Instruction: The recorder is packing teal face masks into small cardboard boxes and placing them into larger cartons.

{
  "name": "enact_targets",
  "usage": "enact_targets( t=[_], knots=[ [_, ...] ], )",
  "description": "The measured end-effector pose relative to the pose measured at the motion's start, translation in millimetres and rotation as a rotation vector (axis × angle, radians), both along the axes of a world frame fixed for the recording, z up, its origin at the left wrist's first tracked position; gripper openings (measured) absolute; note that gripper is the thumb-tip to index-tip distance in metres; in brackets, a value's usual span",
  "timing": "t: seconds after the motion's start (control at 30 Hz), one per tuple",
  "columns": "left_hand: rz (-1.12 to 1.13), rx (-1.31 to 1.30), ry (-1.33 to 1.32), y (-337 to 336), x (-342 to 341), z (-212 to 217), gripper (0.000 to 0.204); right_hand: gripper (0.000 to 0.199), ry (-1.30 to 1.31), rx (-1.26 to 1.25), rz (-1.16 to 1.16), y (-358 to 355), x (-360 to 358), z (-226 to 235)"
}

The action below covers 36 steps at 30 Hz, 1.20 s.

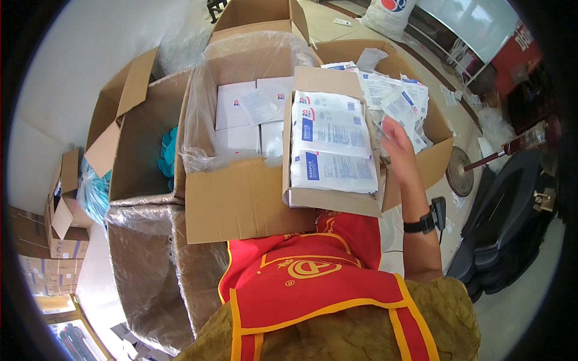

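Observation:
My right hand [398, 144] is beside the right edge of a small open cardboard box [328, 79], its fingers apart and nothing visible in them. Rows of flat white-and-blue sealed packets [334, 130] fill that box. Just beyond my fingers, loose packets [402, 103] of the same look lie heaped in a large cardboard box [426, 161]. The small box appears to rest across the near edges of the larger boxes, in front of my red apron [319, 289]. My left hand is out of view.
Left of the small box, a plastic-lined carton [241, 63] holds white boxes [236, 108]. Farther left, another carton [141, 141] contains teal material [168, 157]. A lined box [144, 265] stands near left; a black chair [506, 204] and a round metal base [460, 171] are right.

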<state>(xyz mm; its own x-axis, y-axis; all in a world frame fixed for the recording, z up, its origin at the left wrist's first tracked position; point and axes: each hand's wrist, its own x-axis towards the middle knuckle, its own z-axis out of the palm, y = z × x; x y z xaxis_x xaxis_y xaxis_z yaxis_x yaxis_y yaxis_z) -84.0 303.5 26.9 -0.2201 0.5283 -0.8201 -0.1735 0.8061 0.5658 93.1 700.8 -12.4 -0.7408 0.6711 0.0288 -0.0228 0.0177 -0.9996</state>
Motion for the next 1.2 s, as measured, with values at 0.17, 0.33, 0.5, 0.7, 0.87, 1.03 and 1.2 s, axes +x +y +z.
enact_targets(
  t=[0.17, 0.33, 0.5, 0.7, 0.87, 1.03, 1.2],
  knots=[
    [-0.064, -0.027, 0.007, -88, 38, -6, 0.013, 0.039, -0.024, 0.505, 0.247, 3, -41, 46],
    [0.136, 0.030, 0.496, -148, 72, 6, 0.011, 0.054, -0.283, 0.858, 0.452, -15, -94, 27],
    [0.338, 0.715, 0.844, 40, 62, 7, 0.012, 0.067, -0.390, 1.040, 0.460, -29, -95, 14],
    [-0.282, 0.962, 1.278, 125, 70, -18, 0.025, 0.051, -0.254, 1.067, 0.322, -31, -62, 55],
    [-0.337, 0.970, 1.261, 121, 86, -27, 0.033, 0.021, -0.154, 0.793, 0.441, -28, -41, 68],
    [0.528, 0.939, 0.782, 128, 64, -17, 0.026, 0.019, -0.167, 0.655, 0.604, -46, -35, 84],
    [0.282, 0.893, 0.472, 128, 42, -45, 0.018, 0.015, -0.182, 0.781, 0.717, -59, -31, 77]
  ],
)
